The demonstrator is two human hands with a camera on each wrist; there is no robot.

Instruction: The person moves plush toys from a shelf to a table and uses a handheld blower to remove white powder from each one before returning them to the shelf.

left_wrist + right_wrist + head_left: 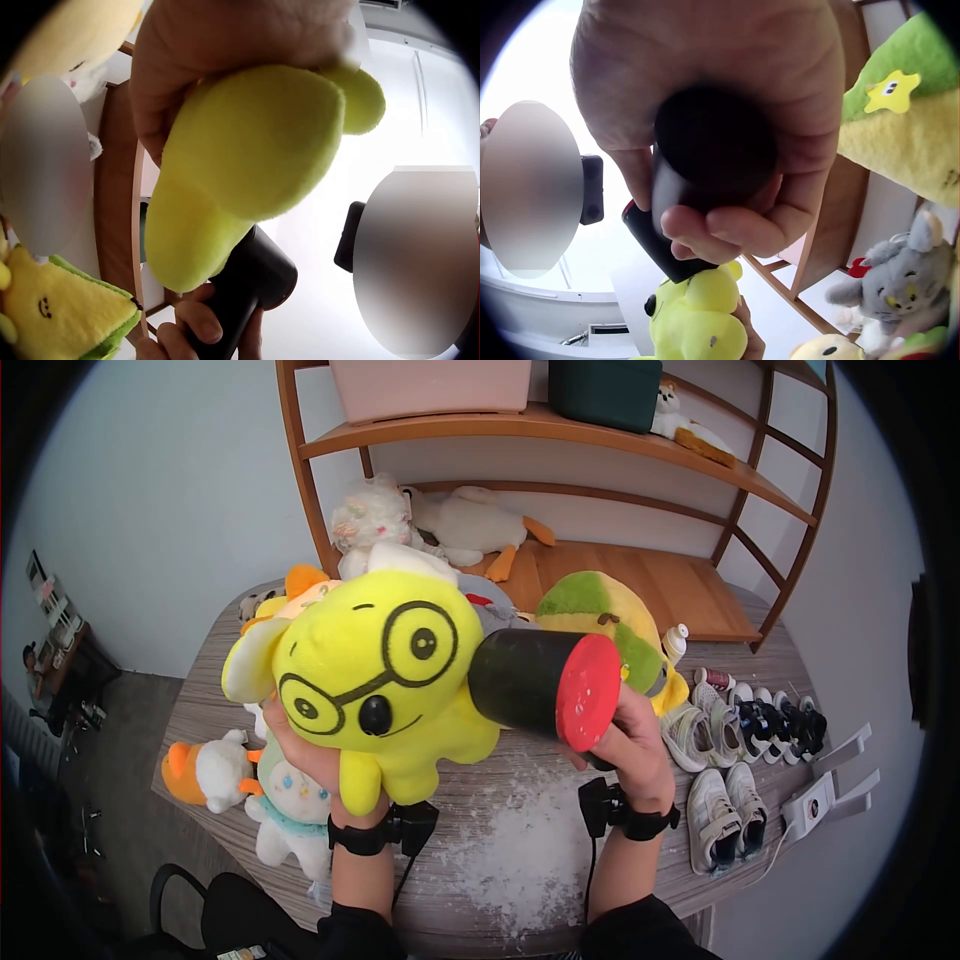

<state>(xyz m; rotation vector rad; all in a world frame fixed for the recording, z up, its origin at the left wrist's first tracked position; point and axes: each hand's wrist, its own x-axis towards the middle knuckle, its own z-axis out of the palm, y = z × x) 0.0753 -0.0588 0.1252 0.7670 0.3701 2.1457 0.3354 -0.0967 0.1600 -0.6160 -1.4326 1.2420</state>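
Observation:
My left hand grips a bright yellow koala plush with drawn-on round glasses, a black nose and white inner ears. It holds the plush from below and behind, so most of the fingers are hidden in the head view. My right hand has its fingers wrapped round the handle of a black hair dryer with a red end. The dryer's barrel points left, its black end right at the plush's side. In the left wrist view, the plush's yellow underside fills the middle.
Several plush toys crowd the table, including a white one at left and a green-yellow one behind. Small shoes and a white router stand at right. White powdery bits cover the front. A wooden shelf rises behind.

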